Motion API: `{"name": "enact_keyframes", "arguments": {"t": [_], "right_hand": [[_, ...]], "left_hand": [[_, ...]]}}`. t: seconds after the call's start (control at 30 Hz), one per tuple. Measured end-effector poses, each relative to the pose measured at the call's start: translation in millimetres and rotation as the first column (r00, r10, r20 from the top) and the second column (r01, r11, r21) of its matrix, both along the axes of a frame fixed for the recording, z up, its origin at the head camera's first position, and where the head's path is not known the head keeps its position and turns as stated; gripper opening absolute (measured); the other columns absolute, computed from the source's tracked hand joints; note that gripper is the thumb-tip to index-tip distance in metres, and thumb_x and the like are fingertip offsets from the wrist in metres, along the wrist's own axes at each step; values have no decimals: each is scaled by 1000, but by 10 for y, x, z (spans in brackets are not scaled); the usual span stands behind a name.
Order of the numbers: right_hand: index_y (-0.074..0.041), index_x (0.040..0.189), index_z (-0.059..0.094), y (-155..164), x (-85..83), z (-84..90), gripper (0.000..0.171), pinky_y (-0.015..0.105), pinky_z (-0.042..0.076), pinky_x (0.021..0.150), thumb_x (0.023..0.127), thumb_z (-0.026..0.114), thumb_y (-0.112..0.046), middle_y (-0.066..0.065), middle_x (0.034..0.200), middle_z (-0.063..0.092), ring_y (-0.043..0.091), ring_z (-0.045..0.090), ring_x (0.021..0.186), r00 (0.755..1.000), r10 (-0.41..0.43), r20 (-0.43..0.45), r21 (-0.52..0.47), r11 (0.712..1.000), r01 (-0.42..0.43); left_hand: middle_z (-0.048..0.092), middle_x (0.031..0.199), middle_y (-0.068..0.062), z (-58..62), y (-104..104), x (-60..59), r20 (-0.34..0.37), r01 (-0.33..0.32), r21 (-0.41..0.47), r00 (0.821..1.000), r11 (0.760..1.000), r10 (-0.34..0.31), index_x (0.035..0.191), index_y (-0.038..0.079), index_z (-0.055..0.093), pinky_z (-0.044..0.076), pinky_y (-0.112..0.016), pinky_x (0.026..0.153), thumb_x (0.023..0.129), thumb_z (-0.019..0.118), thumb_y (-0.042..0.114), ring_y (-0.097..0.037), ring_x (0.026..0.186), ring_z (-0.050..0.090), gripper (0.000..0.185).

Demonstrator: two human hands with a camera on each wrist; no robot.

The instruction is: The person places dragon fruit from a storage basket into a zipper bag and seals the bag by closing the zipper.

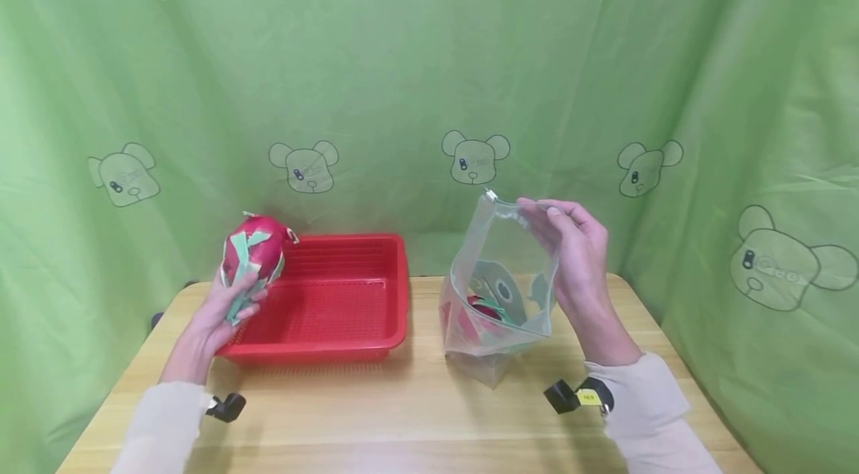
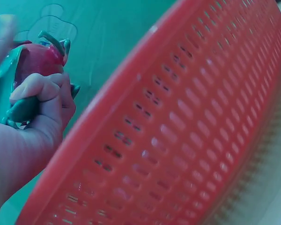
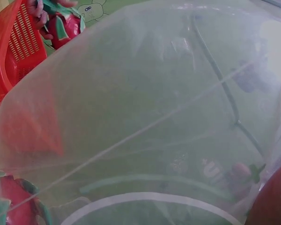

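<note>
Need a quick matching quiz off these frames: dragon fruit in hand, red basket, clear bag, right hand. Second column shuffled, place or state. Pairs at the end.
1 dragon fruit
2 red basket
3 clear bag
4 right hand

A stands on the table, fruit inside
B pinches the bag's top edge
C held in the left hand
D sits on the table, left of the bag

Pairs: 1-C, 2-D, 3-A, 4-B

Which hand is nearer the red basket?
Left. The left hand holds a dragon fruit over the red basket at its left rim; the right hand pinches the clear bag to the basket's right.
</note>
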State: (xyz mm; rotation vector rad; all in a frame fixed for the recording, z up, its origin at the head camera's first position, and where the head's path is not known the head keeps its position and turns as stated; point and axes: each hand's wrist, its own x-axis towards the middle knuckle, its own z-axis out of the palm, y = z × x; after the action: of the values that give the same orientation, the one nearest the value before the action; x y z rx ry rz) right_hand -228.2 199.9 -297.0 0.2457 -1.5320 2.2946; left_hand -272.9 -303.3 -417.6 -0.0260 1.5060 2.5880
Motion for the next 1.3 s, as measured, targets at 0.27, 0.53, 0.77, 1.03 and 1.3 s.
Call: {"name": "enact_keyframes", "arguments": {"t": [0.27, 0.53, 0.77, 1.03, 1.3], "right_hand": [[5, 115, 62, 33, 15, -1, 18, 36, 46, 110, 107, 51, -6, 15, 117, 74, 25, 70, 113, 1000, -2, 0, -5, 1000, 2], [6, 113, 63, 59, 18, -1, 17, 35, 48, 109, 106, 51, -5, 16, 116, 74, 25, 70, 112, 1000, -5, -8, -17, 1000, 5], [7, 114, 62, 66, 34, 5, 18, 36, 47, 109, 106, 51, -5, 16, 116, 74, 26, 70, 113, 1000, -12, 2, -14, 1000, 12], [6, 113, 62, 67, 36, -3, 17, 36, 47, 109, 106, 50, -4, 15, 114, 74, 26, 71, 111, 1000, -24, 9, -12, 1000, 24], [7, 113, 61, 46, 19, -7, 17, 38, 47, 110, 107, 50, -5, 17, 116, 74, 27, 70, 113, 1000, -21, 3, 5, 1000, 21]], "left_hand": [[61, 123, 0, 56, 53, 58, 63, -48, -7, 997, 999, 49, 157, 32, 23, 59, -21, 68, 100, 65, 10, -15, 95, 69, 74], [60, 131, 1, 68, 173, 100, -27, -80, 90, 996, 993, 82, 154, 18, 29, 52, -35, 102, 98, 63, -2, -16, 113, 67, 69], [65, 127, -4, 25, 208, 146, -107, -62, 240, 990, 969, 90, 142, 12, 38, 51, -30, 102, 99, 57, -6, -18, 115, 67, 50], [68, 125, -10, -58, 153, 276, -79, -28, 479, 994, 877, 74, 134, 9, 54, 48, -38, 106, 103, 53, 1, -24, 117, 67, 33], [61, 134, -7, -68, 118, 499, -42, -59, 468, 995, 882, 89, 138, 12, 52, 46, -38, 109, 104, 53, 2, -23, 122, 63, 35]]}}
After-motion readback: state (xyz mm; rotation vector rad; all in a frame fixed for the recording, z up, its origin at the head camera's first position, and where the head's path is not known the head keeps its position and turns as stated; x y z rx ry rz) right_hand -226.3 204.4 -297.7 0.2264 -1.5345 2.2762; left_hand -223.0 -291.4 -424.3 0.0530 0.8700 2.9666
